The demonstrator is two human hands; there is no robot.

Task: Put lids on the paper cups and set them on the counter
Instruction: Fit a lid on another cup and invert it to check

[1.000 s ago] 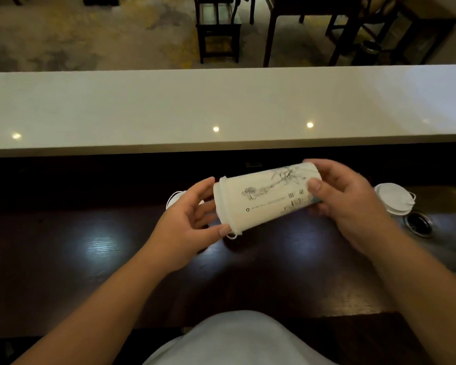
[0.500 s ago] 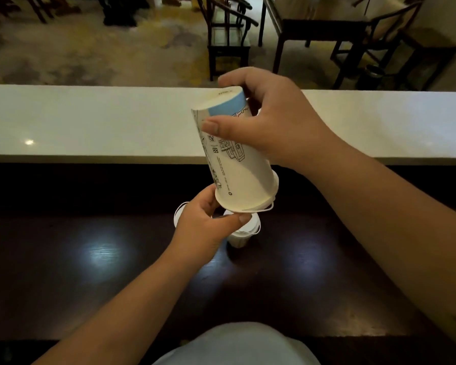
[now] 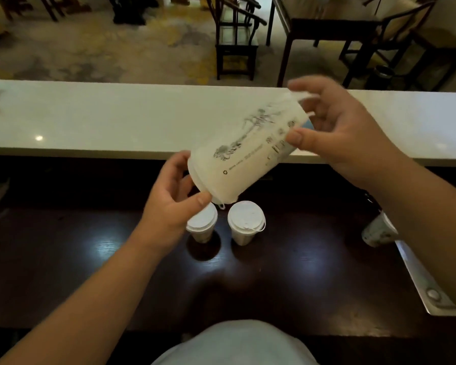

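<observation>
A white paper cup (image 3: 248,154) with a dark line drawing hangs tilted in the air, its lidded mouth down to the left and its base up to the right. My left hand (image 3: 169,204) pinches the white lid (image 3: 204,184) at the rim with thumb and fingers. My right hand (image 3: 345,133) holds the base end, thumb on the side wall, and its fingers are blurred. Below stand two lidded cups (image 3: 202,222) (image 3: 245,219) side by side on the dark counter (image 3: 300,272).
A long white countertop (image 3: 116,119) runs across behind the dark surface. Another cup (image 3: 377,231) shows at the right, partly hidden by my right forearm. A metal strip (image 3: 427,285) lies along the right. Dark chairs (image 3: 236,46) and a table stand beyond.
The cup has swung from mouth-down and nearly upright to a slant, base up to the right. My right hand moved right with it. The view shifted and a second lidded cup shows below.
</observation>
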